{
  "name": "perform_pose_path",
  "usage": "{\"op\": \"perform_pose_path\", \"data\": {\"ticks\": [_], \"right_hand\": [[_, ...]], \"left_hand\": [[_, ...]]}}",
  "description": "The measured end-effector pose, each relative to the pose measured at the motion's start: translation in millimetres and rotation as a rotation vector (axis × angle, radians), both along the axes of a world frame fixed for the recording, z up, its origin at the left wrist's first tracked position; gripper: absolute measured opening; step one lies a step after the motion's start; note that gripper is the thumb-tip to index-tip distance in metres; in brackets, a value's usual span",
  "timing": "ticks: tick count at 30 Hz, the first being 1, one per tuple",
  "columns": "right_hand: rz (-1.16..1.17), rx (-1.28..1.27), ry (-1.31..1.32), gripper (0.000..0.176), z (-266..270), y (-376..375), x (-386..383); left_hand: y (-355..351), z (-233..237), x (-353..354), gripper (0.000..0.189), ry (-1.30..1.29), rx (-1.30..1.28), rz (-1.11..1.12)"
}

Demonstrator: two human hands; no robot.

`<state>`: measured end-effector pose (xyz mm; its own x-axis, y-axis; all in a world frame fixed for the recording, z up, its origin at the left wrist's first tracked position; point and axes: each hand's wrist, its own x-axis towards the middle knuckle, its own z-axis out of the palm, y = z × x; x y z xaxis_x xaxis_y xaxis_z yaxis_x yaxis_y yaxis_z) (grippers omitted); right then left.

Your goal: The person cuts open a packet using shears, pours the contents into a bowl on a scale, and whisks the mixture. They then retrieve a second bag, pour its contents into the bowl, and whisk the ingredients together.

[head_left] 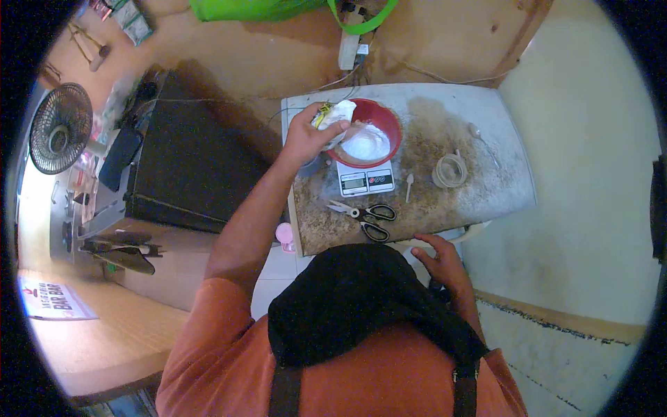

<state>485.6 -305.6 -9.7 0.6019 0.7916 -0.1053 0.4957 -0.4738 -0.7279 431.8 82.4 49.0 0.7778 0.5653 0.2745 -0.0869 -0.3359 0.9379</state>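
Note:
My left hand (pixel 309 133) grips a white and yellow packet (pixel 338 115), tilted at the left rim of a red bowl (pixel 397 137). A mound of white powder (pixel 367 143) lies in the bowl. Under the bowl is a white kitchen scale (pixel 367 182) with a small display. Scissors (pixel 365 214) with black handles lie in front of the scale, blades pointing left. To the scale's right are a small white spoon (pixel 408 187) and a clear round jar (pixel 450 172). My right hand (pixel 443 263) is at the table's front edge, fingers apart, holding nothing.
The white table (pixel 500 182) has a worn, brown-stained top. On its left stands a dark cabinet-like box (pixel 201 156), with a fan (pixel 61 128) farther left. A green bag (pixel 257 8) and a power strip (pixel 349 50) are at the back wall. A pink-lidded container (pixel 284 234) sits lower left.

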Motion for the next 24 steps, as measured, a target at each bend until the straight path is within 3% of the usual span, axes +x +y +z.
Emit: {"op": "perform_pose_path", "data": {"ticks": [24], "right_hand": [[-0.003,-0.067,0.085,0.042,10.2,9.5,-3.6]], "left_hand": [[-3.0,-1.0,-5.1,0.044,-0.052,0.003,0.032]]}}
